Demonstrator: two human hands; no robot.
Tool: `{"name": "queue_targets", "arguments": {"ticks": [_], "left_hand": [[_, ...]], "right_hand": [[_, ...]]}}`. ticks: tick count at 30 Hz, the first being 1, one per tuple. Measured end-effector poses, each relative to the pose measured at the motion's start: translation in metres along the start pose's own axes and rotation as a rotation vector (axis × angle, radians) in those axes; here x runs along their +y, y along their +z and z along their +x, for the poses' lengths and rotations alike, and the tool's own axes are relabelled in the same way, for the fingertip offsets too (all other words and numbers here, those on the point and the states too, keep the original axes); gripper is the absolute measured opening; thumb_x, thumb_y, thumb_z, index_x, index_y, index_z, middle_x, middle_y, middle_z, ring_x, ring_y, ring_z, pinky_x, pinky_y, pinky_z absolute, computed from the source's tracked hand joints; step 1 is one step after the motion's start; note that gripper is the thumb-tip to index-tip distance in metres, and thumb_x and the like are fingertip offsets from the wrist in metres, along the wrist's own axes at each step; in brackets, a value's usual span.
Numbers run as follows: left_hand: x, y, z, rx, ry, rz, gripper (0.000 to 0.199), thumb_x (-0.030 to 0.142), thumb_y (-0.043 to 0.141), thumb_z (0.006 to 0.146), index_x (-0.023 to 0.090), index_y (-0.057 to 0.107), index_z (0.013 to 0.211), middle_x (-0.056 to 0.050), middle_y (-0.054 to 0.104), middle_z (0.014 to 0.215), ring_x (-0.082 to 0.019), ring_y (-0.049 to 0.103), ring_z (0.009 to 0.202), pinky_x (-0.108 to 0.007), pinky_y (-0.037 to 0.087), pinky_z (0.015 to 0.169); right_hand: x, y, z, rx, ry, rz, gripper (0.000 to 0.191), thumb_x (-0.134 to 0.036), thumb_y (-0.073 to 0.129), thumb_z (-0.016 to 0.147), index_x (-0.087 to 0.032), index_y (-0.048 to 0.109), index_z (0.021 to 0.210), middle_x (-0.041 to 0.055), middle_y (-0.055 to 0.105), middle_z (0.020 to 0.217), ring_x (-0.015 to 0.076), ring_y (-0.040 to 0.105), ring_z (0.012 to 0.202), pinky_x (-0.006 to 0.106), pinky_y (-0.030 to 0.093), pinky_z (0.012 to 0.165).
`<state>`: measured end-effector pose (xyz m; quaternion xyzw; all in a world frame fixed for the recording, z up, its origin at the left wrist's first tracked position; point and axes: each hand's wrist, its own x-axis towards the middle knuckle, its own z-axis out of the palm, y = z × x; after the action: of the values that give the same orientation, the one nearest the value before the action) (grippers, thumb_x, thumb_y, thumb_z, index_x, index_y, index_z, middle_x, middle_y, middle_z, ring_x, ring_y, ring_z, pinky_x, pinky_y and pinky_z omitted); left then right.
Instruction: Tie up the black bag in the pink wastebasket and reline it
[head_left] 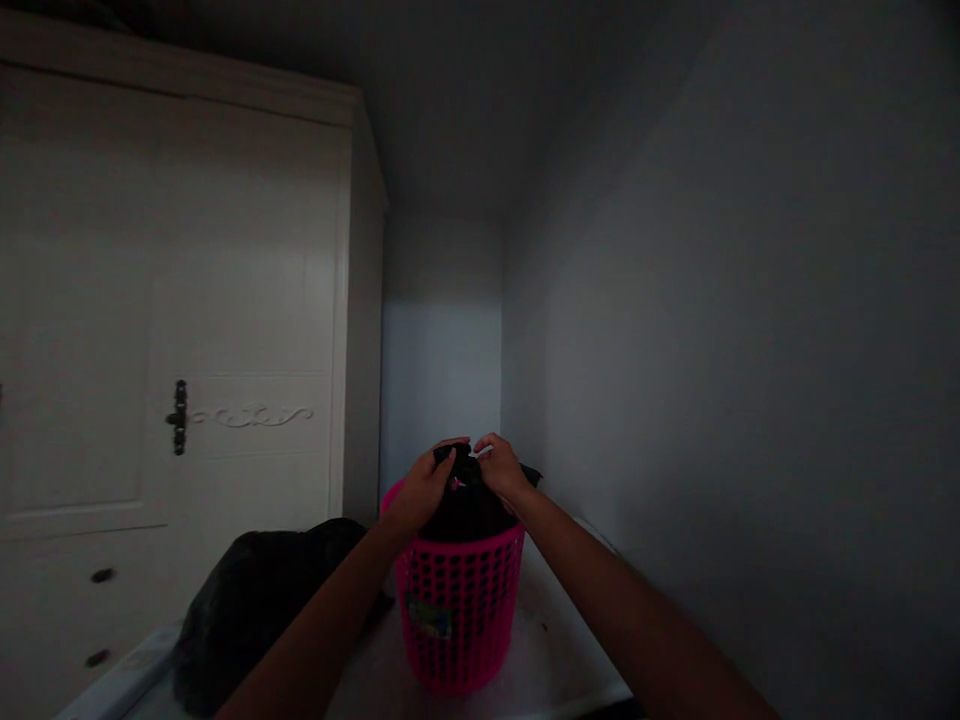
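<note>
A pink plastic basket (461, 620) with rows of holes and a small label stands upright in front of me. A black plastic bag (469, 510) lines its inside and rises above the far rim. My left hand (429, 485) pinches the bag's edge over the basket's left side. On the other side, my right hand (501, 468) has its fingers closed on the same bag, close to the left fingertips. A corner of black plastic sticks out past my right wrist. The bag's lower part shows only dimly through the holes.
A full-looking black bag (259, 600) lies left of the basket, partly behind my left forearm. Both rest on a pale surface (555, 650). A white wardrobe (255, 290) with dark handles stands at the left, and a plain wall (712, 350) runs along the right.
</note>
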<state>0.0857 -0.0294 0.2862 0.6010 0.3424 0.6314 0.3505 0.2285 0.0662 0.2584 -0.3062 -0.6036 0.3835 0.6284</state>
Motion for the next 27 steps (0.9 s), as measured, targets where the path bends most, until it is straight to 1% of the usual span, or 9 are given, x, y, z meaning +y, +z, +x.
{"name": "queue_targets", "arguments": {"ticks": [3,6,10,13,16,18,20,23,27], "left_hand": [[0.002,0.005,0.0,-0.028,0.14,0.014,0.021,0.009,0.07,0.082,0.023,0.08,0.094,-0.006,0.077,0.103,-0.021,0.067,0.108,-0.027,0.047,0.101],[0.001,0.007,0.001,0.029,0.219,0.106,0.028,0.004,0.07,0.081,0.024,0.081,0.095,-0.007,0.076,0.106,-0.021,0.064,0.109,-0.029,0.042,0.107],[-0.003,0.003,0.007,0.136,0.268,0.169,0.027,0.002,0.07,0.081,0.025,0.081,0.088,-0.006,0.074,0.096,-0.021,0.063,0.103,-0.026,0.044,0.101],[-0.005,-0.002,0.011,0.056,0.199,0.145,0.022,0.005,0.07,0.082,0.024,0.081,0.086,-0.004,0.074,0.088,-0.02,0.065,0.089,-0.025,0.048,0.084],[-0.004,-0.003,0.012,0.015,0.064,0.092,0.017,0.009,0.069,0.083,0.022,0.079,0.086,-0.002,0.072,0.077,-0.017,0.058,0.062,-0.025,0.044,0.062],[-0.002,-0.002,0.01,0.025,0.043,0.077,0.017,0.008,0.067,0.082,0.022,0.077,0.082,-0.002,0.071,0.075,-0.016,0.054,0.057,-0.024,0.041,0.058],[-0.001,0.0,0.009,0.046,0.093,0.11,0.021,0.004,0.065,0.081,0.022,0.074,0.075,-0.002,0.069,0.073,-0.017,0.056,0.064,-0.023,0.042,0.062],[-0.003,0.003,0.01,0.103,0.121,0.166,0.029,-0.002,0.063,0.077,0.023,0.069,0.065,-0.002,0.064,0.067,-0.019,0.056,0.07,-0.022,0.042,0.068],[-0.01,0.001,0.017,0.2,-0.105,-0.036,0.029,-0.002,0.064,0.076,0.022,0.064,0.059,-0.002,0.061,0.061,-0.018,0.059,0.069,-0.022,0.041,0.064]], "right_hand": [[-0.008,-0.001,-0.005,-0.189,0.04,-0.048,0.011,-0.018,0.068,0.065,-0.022,0.07,0.075,-0.0028,0.067,0.063,0.015,0.058,0.06,0.026,0.048,0.058],[-0.024,-0.004,-0.016,-0.296,0.174,0.07,0.021,-0.021,0.067,0.066,-0.021,0.073,0.086,-0.0013,0.071,0.066,0.0175,0.064,0.063,0.029,0.053,0.063],[-0.042,-0.011,-0.032,-0.424,0.247,0.274,0.036,-0.019,0.072,0.066,-0.02,0.073,0.102,0.0,0.076,0.079,0.0174,0.07,0.073,0.029,0.055,0.073],[-0.044,-0.015,-0.039,-0.464,0.205,0.25,0.067,-0.008,0.076,0.06,-0.025,0.066,0.124,-0.002,0.077,0.09,0.0164,0.071,0.077,0.029,0.056,0.075],[-0.037,-0.017,-0.04,-0.487,0.158,0.213,0.077,-0.004,0.068,0.06,-0.027,0.061,0.133,-0.002,0.077,0.095,0.0166,0.071,0.078,0.028,0.056,0.072],[-0.03,-0.017,-0.037,-0.532,0.176,0.207,0.08,-0.004,0.064,0.061,-0.026,0.058,0.138,-0.0011,0.077,0.095,0.0172,0.072,0.081,0.029,0.056,0.075],[-0.025,-0.017,-0.036,-0.533,0.177,0.165,0.087,-0.006,0.063,0.063,-0.026,0.051,0.147,-0.0001,0.076,0.097,0.0179,0.071,0.083,0.032,0.056,0.079],[-0.025,-0.018,-0.038,-0.447,-0.031,-0.065,0.1,-0.008,0.067,0.066,-0.027,0.036,0.159,0.0055,0.07,0.113,0.0211,0.067,0.096,0.04,0.054,0.093],[-0.042,-0.02,-0.052,-0.429,-0.457,-0.51,0.108,-0.006,0.072,0.068,-0.031,0.029,0.164,0.0107,0.05,0.143,0.0252,0.057,0.122,0.046,0.045,0.112]]}}
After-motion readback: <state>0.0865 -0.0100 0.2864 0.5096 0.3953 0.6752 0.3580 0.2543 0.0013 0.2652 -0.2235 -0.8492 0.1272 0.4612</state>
